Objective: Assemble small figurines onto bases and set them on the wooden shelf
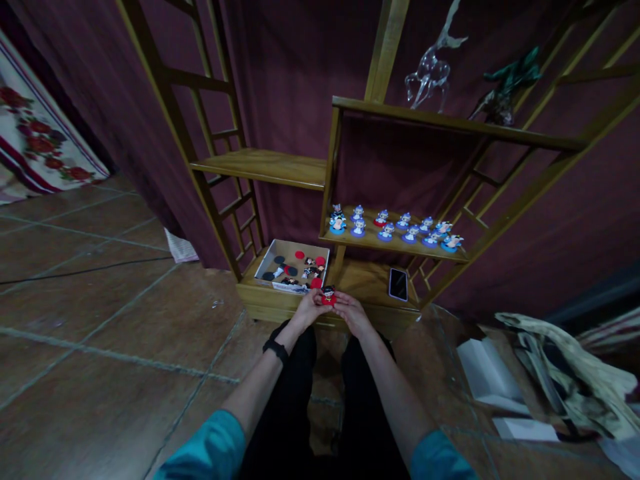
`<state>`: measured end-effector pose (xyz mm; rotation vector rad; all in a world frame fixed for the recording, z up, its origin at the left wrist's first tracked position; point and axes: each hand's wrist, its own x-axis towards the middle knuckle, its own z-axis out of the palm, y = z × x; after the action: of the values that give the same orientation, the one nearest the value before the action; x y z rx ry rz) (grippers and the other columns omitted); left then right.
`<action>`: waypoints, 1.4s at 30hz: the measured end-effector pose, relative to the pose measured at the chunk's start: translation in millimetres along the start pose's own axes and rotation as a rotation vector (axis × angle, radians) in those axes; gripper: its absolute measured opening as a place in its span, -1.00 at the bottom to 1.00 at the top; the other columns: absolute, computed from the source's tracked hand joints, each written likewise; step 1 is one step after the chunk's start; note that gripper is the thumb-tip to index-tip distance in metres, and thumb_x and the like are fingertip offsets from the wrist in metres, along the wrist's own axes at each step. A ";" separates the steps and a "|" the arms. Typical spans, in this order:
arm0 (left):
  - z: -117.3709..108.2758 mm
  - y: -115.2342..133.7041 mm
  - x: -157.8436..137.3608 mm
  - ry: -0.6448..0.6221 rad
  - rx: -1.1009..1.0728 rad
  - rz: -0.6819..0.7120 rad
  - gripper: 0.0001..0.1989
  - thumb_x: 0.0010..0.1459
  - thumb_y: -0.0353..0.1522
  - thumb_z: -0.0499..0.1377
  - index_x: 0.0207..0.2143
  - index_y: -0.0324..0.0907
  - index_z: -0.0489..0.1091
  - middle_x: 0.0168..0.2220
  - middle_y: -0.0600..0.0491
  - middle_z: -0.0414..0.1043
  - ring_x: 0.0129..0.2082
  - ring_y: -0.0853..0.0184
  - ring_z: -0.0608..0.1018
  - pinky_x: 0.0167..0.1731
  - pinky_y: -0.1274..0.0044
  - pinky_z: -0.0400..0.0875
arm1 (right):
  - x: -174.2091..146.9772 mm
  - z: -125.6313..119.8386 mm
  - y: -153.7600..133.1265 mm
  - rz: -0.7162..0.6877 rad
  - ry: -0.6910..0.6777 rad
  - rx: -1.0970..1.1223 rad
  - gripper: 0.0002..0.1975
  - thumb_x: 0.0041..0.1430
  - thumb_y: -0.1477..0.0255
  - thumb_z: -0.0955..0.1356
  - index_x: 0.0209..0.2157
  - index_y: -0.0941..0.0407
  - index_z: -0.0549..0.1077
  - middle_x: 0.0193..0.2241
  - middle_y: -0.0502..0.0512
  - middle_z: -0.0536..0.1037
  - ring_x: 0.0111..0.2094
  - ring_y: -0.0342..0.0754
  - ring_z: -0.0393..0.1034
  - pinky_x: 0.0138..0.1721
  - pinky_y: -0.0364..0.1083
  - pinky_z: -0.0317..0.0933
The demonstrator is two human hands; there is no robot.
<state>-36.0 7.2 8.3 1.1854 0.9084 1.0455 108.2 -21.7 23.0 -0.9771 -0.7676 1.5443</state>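
Note:
Between both hands, just in front of the low shelf, is a small figurine [328, 295] with a dark top and a red round base. The fingers of my left hand [308, 309] close on its left side, and those of my right hand [351, 311] pinch its right side. Just beyond my left hand stands a shallow cardboard box [265, 262] holding loose red and dark discs and several small figures. On the raised shelf [395, 245] several little figurines [386, 231] stand in two rows, mostly white and purple, some on blue or red bases.
A phone [399, 284] lies on the low shelf at right. A clear deer ornament [431, 70] and a dark green ornament [507, 87] stand on the top board. White boxes [490, 370] and crumpled cloth [575, 373] lie on the floor at right. A black cable [85, 271] crosses the tiles at left.

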 end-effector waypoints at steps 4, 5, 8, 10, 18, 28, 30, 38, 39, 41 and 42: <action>-1.5 -5.1 2.6 0.035 0.052 0.030 -0.49 -0.31 -0.38 0.37 -0.26 -0.24 0.26 -0.47 0.12 0.42 -0.46 0.40 0.48 -0.33 0.51 0.34 | 0.3 -1.0 0.6 0.000 -0.024 0.008 -0.61 -0.30 0.46 0.47 -0.29 0.14 0.47 -0.34 0.10 0.56 -0.29 -0.02 0.44 -0.18 -0.03 0.25; -1.3 -4.8 2.6 0.040 0.060 0.033 -0.49 -0.32 -0.37 0.37 -0.27 -0.24 0.26 -0.46 0.11 0.42 -0.45 0.39 0.48 -0.33 0.51 0.34 | 0.6 -1.6 1.0 0.001 -0.025 0.007 -0.62 -0.30 0.46 0.46 -0.30 0.14 0.47 -0.34 0.09 0.56 -0.29 -0.03 0.44 -0.18 -0.03 0.25; 0.5 -1.4 1.3 0.050 0.098 0.051 -0.51 -0.33 -0.35 0.37 -0.31 -0.24 0.25 -0.44 0.10 0.41 -0.44 0.39 0.47 -0.34 0.51 0.34 | 1.9 -3.2 2.3 0.003 -0.020 0.007 -0.64 -0.29 0.48 0.46 -0.30 0.13 0.48 -0.35 0.08 0.57 -0.31 -0.04 0.44 -0.18 -0.04 0.25; 1.9 1.2 0.0 0.066 0.137 0.071 -0.53 -0.33 -0.35 0.36 -0.34 -0.23 0.24 -0.43 0.11 0.39 -0.43 0.40 0.46 -0.35 0.52 0.33 | 2.8 -4.0 3.3 0.005 -0.024 0.007 -0.65 -0.28 0.49 0.45 -0.30 0.13 0.48 -0.36 0.08 0.57 -0.31 -0.04 0.45 -0.19 -0.04 0.25; 1.2 0.8 -3.0 0.083 0.241 0.109 -0.56 -0.28 -0.34 0.34 -0.34 -0.23 0.22 -0.45 0.15 0.35 -0.48 0.45 0.42 -0.43 0.57 0.31 | 3.1 -3.9 3.3 0.025 -0.037 -0.007 -0.67 -0.23 0.52 0.41 -0.30 0.13 0.48 -0.37 0.07 0.58 -0.33 -0.06 0.46 -0.23 -0.07 0.27; -0.7 1.6 -8.1 0.030 0.480 0.174 -0.60 -0.17 -0.40 0.27 -0.20 -0.24 0.33 -0.35 0.05 0.42 -0.38 0.36 0.45 -0.31 0.49 0.35 | 4.4 -6.5 6.9 0.085 -0.074 -0.022 -0.68 -0.26 0.61 0.36 -0.34 0.12 0.47 -0.40 0.00 0.57 -0.41 -0.11 0.44 -0.29 -0.10 0.30; -1.9 1.3 -8.9 0.033 0.587 0.225 -0.60 -0.14 -0.41 0.25 -0.17 -0.23 0.34 -0.28 0.02 0.41 -0.31 0.32 0.45 -0.26 0.47 0.35 | 4.8 -7.9 8.3 0.090 -0.083 -0.022 -0.70 -0.27 0.60 0.37 -0.36 0.12 0.47 -0.40 0.00 0.57 -0.40 -0.11 0.43 -0.28 -0.10 0.30; -9.5 14.9 -11.9 -0.085 0.944 0.379 -0.70 -0.01 -0.37 0.17 -0.16 -0.20 0.33 -0.21 -0.03 0.35 -0.18 0.26 0.42 -0.15 0.46 0.30 | 6.1 -6.5 11.3 0.070 -0.076 -0.025 -0.71 -0.27 0.57 0.37 -0.37 0.10 0.46 -0.36 0.00 0.56 -0.36 -0.09 0.43 -0.26 -0.08 0.31; -10.7 17.6 -12.1 -0.099 0.979 0.378 -0.71 0.00 -0.37 0.17 -0.16 -0.21 0.33 -0.22 -0.03 0.34 -0.18 0.25 0.42 -0.15 0.46 0.31 | 6.5 -5.7 11.5 0.069 -0.083 -0.026 -0.72 -0.26 0.57 0.36 -0.37 0.10 0.46 -0.36 0.00 0.56 -0.35 -0.09 0.42 -0.26 -0.08 0.31; -13.0 22.4 -12.4 -0.122 1.033 0.382 -0.71 0.01 -0.36 0.16 -0.16 -0.21 0.32 -0.21 -0.04 0.33 -0.18 0.25 0.41 -0.15 0.46 0.31 | 7.4 -4.2 12.3 0.064 -0.094 -0.024 -0.72 -0.26 0.57 0.36 -0.37 0.10 0.46 -0.37 -0.01 0.56 -0.35 -0.10 0.42 -0.26 -0.09 0.31; -14.1 24.4 -12.7 -0.129 1.051 0.388 -0.71 0.02 -0.36 0.16 -0.16 -0.22 0.31 -0.21 -0.04 0.32 -0.17 0.25 0.41 -0.14 0.46 0.30 | 7.9 -3.7 12.9 0.061 -0.095 -0.020 -0.73 -0.26 0.58 0.36 -0.38 0.10 0.46 -0.37 -0.01 0.55 -0.36 -0.11 0.41 -0.26 -0.09 0.31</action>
<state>-56.5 0.3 30.3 2.3443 1.1914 0.7490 105.3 -16.4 8.6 -0.9555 -0.8277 1.6482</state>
